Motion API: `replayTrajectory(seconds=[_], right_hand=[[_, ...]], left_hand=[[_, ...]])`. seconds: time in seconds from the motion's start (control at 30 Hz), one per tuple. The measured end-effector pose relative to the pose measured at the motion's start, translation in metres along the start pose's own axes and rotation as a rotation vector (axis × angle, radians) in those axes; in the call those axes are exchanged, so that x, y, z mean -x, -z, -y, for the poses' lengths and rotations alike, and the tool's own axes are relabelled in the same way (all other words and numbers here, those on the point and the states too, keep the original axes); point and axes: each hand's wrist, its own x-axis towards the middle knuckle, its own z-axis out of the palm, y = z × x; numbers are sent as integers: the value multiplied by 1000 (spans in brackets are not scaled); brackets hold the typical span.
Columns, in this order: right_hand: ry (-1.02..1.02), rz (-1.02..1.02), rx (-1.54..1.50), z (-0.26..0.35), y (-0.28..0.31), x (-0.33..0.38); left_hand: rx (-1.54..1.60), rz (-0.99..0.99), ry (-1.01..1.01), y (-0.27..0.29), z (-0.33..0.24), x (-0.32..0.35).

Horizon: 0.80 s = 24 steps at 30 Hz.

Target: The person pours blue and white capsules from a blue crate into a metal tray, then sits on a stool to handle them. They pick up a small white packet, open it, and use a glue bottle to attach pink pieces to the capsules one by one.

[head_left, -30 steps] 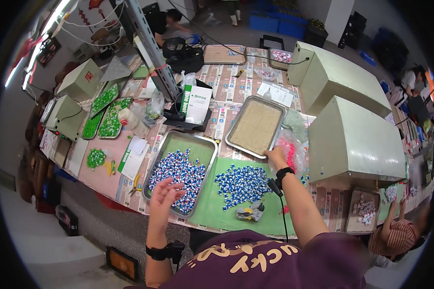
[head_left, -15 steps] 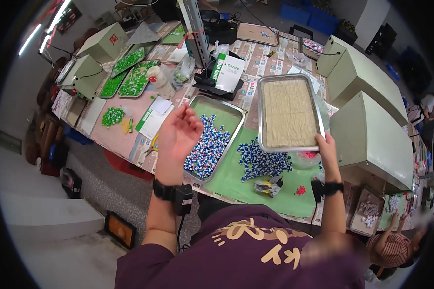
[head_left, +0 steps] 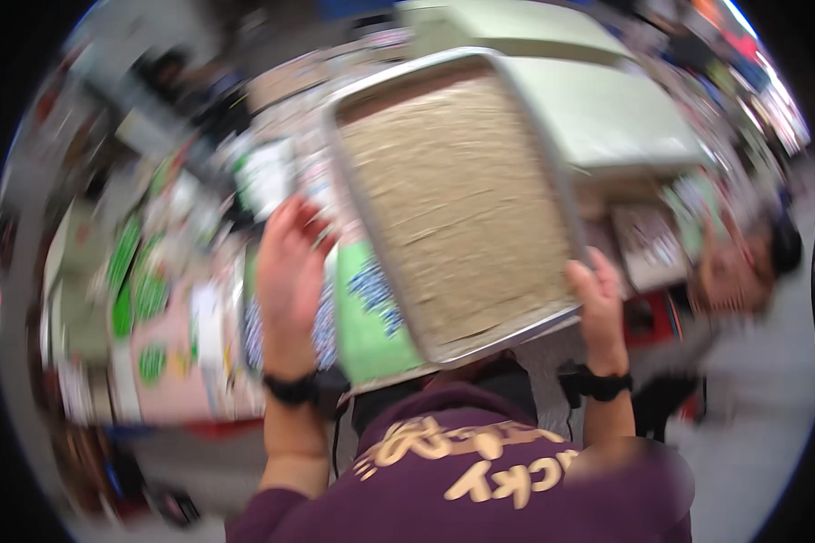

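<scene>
Blurred green mat (head_left: 364, 330) with blue pieces (head_left: 376, 291), pale green box (head_left: 607, 109), green trays (head_left: 127, 271)

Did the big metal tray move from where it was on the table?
Yes. The metal tray has come up off the table, toward the person, gripped at its near corner by the right hand.

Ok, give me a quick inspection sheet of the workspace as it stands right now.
Surface: table blurred by head motion, crowded.
Job's things: metal tray with a tan lining, lifted off the table and tilted toward the camera.
Clutter: green mat with blue and white pieces; green items at far left; pale green boxes behind.
Grippers: right hand grips the tray's near right corner; left hand open beside its left edge, contact unclear.
Cables: nothing seen.
Surroundings: another person at right; grey floor.
</scene>
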Motion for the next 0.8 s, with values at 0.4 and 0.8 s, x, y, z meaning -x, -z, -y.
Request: replayTrajectory(seconds=[0.4, 0.8], right_hand=[[-140, -412, 77, -25, 80, -87], [-504, -892, -124, -78, 226, -7]], left_hand=[[-564, 585, 762, -103, 172, -204], [-833, 943, 1373, -290, 391, -168]])
